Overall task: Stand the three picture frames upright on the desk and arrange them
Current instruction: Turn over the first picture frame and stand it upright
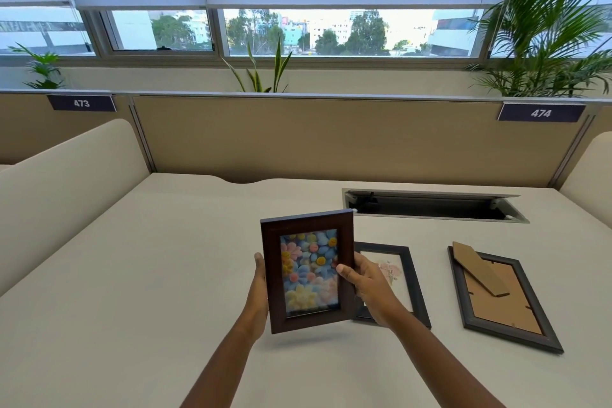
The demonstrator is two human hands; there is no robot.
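Note:
A dark brown frame (pixel 308 270) with a picture of colourful flowers is held upright above the desk, face toward me. My left hand (pixel 259 291) grips its left edge and my right hand (pixel 369 291) grips its right edge, thumb on the front. Behind my right hand a black frame (pixel 402 278) with a pale flower print lies flat, face up, partly hidden. Further right a third dark frame (pixel 503 300) lies face down, its cardboard back and stand showing.
The cream desk (pixel 149 275) ends at a tan partition (pixel 331 139) at the back. An open cable hatch (pixel 433 205) sits in the desk behind the frames. Cream side dividers (pixel 63 189) flank both sides. Plants stand behind the partition.

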